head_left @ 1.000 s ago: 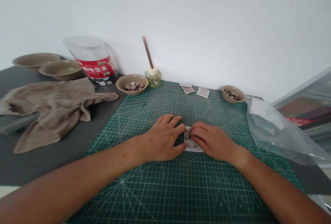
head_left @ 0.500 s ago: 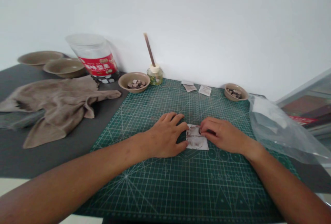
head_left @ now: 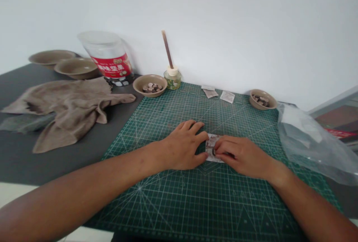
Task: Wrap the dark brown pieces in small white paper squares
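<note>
WALL — plain white [head_left: 212, 22], bare paint, rising straight behind the table | TABLE — dark grey top [head_left: 56, 167], far edge meeting the wall | NEAR EDGE — pale strip [head_left: 16, 201] below at left | RIGHT — grey-framed unit [head_left: 335, 117], dark panels, red strip | LIGHT — soft, even

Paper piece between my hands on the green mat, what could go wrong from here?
The paper piece sits tight between the left hand and right hand, so it could crease or tear if pressed unevenly. The loose plastic bag off to the right might get brushed and shift.
</note>
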